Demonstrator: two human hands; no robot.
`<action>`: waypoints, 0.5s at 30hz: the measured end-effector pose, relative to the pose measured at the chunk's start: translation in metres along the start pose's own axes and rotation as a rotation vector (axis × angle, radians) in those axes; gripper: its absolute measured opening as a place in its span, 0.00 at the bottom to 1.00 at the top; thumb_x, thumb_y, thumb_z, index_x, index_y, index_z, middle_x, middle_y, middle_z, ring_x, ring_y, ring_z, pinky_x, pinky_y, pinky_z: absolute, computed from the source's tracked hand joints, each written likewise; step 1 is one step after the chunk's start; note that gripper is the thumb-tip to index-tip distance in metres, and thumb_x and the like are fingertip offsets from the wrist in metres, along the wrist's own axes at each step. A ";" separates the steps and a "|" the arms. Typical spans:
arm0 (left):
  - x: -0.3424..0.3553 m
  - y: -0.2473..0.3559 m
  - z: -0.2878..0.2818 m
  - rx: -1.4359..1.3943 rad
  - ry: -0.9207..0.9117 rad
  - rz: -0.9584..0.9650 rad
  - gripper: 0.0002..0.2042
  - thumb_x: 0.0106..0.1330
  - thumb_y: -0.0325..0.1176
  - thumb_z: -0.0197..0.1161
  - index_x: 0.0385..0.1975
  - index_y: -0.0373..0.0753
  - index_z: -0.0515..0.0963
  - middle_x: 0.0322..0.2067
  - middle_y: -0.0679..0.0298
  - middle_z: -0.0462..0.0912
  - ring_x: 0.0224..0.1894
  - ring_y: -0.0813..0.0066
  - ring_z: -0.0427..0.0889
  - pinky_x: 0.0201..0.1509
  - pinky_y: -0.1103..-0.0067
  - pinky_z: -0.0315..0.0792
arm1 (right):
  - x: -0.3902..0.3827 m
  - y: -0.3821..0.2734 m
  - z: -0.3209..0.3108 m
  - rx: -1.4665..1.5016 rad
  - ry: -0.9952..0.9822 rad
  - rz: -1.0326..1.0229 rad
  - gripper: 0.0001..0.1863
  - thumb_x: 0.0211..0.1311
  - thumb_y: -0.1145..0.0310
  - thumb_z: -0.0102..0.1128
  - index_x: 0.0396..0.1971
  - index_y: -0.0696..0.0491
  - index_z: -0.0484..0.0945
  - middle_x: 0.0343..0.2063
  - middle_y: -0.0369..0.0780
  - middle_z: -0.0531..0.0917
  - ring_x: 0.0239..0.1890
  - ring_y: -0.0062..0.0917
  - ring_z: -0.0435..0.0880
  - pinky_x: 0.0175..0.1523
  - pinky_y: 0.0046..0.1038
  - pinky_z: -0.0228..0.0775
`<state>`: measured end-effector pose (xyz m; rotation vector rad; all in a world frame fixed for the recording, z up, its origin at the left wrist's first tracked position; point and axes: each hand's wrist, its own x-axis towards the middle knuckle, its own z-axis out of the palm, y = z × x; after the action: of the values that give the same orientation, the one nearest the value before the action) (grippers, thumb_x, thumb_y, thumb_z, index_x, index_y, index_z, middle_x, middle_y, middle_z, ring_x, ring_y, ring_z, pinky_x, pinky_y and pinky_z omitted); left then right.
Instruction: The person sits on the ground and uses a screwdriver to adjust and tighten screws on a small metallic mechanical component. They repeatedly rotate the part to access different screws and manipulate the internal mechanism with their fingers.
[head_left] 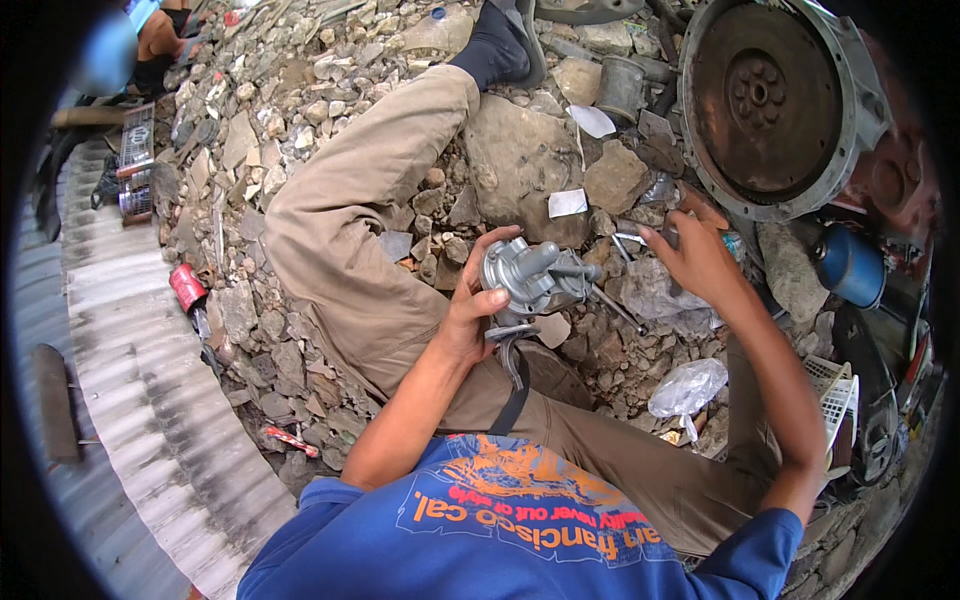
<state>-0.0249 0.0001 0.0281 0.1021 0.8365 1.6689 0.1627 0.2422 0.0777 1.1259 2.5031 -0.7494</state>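
Observation:
My left hand [468, 310] is wrapped round a silver-grey metal fuel pump [530, 275], with the thumb across its near side. A curved lever arm [515, 362] hangs from the pump's flange toward my lap. Off to the right, my right hand [700, 258] is low over the rubble, its fingers curled about a dark, narrow piece that I cannot make out. Close to that hand lie a brownish-red brick fragment [704, 207] and a thin metal rod or tool [620, 308]. Crumpled clear plastic [660, 292] lies just below the fingers.
A large round flywheel housing [765, 95] stands at the upper right, with a blue canister [851, 265] below it. A clear plastic bag [688, 388] lies by my leg. Corrugated metal sheeting [130, 330] runs down the left. Another person [160, 40] is at the far left.

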 end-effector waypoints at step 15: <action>0.062 0.012 0.073 0.566 -0.104 0.343 0.37 0.43 0.38 0.77 0.56 0.36 0.71 0.49 0.57 0.78 0.52 0.71 0.77 0.60 0.74 0.69 | -0.078 0.064 -0.128 0.808 0.252 0.164 0.24 0.72 0.47 0.58 0.30 0.55 0.76 0.20 0.33 0.77 0.19 0.15 0.75 0.26 0.19 0.66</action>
<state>-0.0168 0.0884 0.0658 0.7525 1.2430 1.6744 0.2550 0.3033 0.1975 1.7333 2.2764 -1.7459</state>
